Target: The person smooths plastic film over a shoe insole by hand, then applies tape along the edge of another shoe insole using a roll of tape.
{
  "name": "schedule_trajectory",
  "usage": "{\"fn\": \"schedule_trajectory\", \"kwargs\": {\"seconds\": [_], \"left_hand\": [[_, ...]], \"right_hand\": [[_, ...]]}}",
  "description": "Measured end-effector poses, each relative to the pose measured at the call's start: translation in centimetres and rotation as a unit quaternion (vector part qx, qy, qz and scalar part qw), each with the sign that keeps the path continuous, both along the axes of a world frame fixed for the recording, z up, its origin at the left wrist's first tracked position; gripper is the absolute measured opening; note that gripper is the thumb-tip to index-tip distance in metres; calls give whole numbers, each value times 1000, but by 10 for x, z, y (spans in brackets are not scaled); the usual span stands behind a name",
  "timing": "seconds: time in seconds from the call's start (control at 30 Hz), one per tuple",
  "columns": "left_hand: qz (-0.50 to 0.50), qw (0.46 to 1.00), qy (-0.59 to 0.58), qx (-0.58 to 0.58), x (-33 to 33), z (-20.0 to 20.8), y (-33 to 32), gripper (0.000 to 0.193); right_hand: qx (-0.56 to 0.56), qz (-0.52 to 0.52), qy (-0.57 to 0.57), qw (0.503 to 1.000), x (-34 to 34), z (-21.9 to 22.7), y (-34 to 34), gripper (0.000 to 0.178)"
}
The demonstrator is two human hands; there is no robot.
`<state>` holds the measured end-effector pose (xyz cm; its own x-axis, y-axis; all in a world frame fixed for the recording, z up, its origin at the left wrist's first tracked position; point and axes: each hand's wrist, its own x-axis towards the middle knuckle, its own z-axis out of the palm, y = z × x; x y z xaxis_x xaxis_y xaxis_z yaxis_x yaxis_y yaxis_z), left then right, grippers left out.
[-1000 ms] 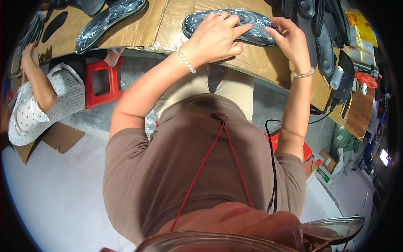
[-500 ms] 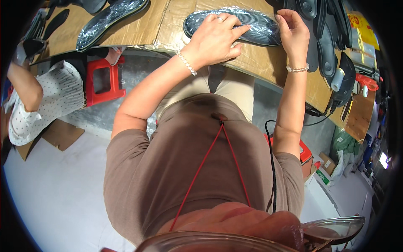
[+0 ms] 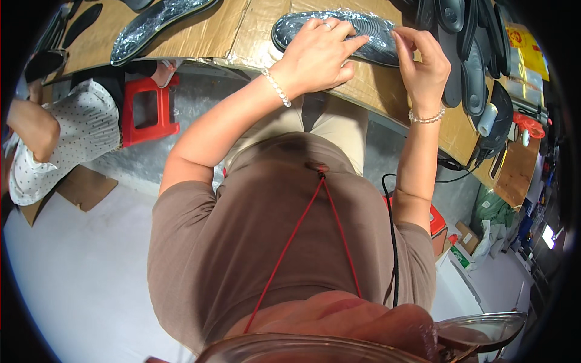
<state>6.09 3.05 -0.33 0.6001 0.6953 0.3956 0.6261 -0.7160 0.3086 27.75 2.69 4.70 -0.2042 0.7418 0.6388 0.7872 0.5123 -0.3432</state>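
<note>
A dark shoe insole [image 3: 376,25] in shiny clear plastic film lies across the work table in front of me. My left hand [image 3: 319,55] rests on its left and middle part, palm down, with the fingers spread. At the insole's right end is my right hand [image 3: 427,65], thumb and forefinger pinched together at the edge. Whatever is between those fingertips, perhaps a bit of film, is too small to make out. To the left lies a second film-wrapped insole [image 3: 156,29].
Cardboard covers the table [image 3: 378,85]. Several bare black insoles [image 3: 475,85] are piled at its right, near a pale blue roll [image 3: 486,120] and a black device [image 3: 500,112] with a cable. Left, a co-worker in a dotted garment [image 3: 91,115] sits near a red stool [image 3: 128,124].
My right hand has come slightly nearer to me and leftward along the insole's end, its fingers more bent. My left hand stays on the insole. The view has shifted a little.
</note>
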Motion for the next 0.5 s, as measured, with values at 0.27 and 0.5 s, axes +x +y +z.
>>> {"fn": "schedule_trajectory", "kwargs": {"seconds": [0.27,0.5], "left_hand": [[-6,1000,-9,13,0,-5,1,55],[0,1000,-13,3,1,-5,0,54]], "right_hand": [[61,-211,-197,956,-6,-9,10,42],[-17,-211,-215,953,-4,-24,21,31]]}}
